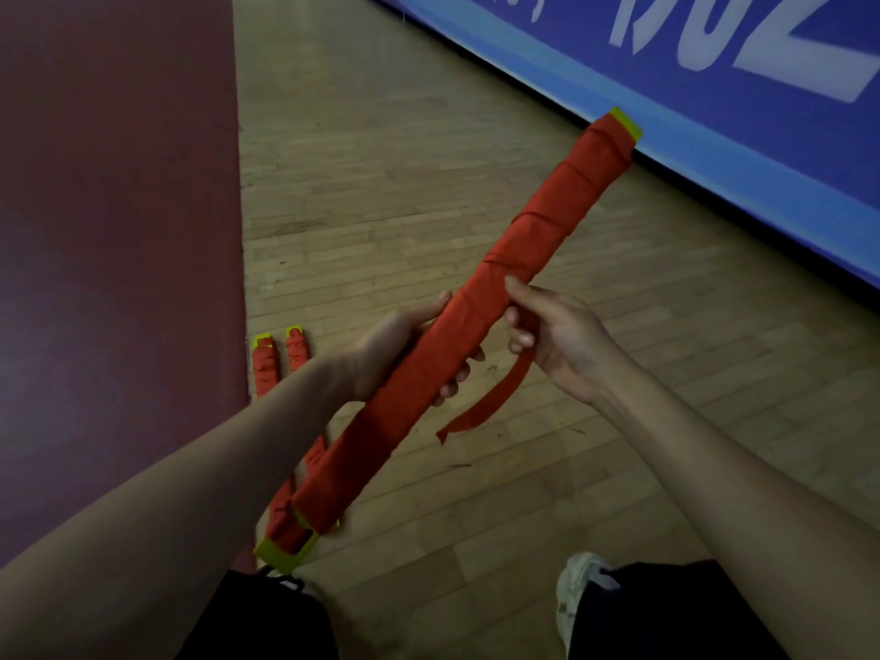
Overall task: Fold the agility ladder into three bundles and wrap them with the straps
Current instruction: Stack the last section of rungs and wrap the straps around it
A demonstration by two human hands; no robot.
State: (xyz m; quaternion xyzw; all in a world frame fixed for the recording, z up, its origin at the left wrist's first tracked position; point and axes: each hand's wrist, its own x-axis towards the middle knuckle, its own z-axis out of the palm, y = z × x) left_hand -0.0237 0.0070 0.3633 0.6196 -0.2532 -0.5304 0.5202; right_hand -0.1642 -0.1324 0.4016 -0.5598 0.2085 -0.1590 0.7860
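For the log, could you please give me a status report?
Left hand grips bundle mid-length. Right hand holds loose strap tail. Two other bundles on floor.

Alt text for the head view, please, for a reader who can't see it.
A person's left hand grips a long red strap-wrapped ladder bundle at its middle, slanted above a wooden floor, while the right hand pinches the loose strap, whose tail hangs free. Two more wrapped bundles lie on the floor beside a dark red mat.
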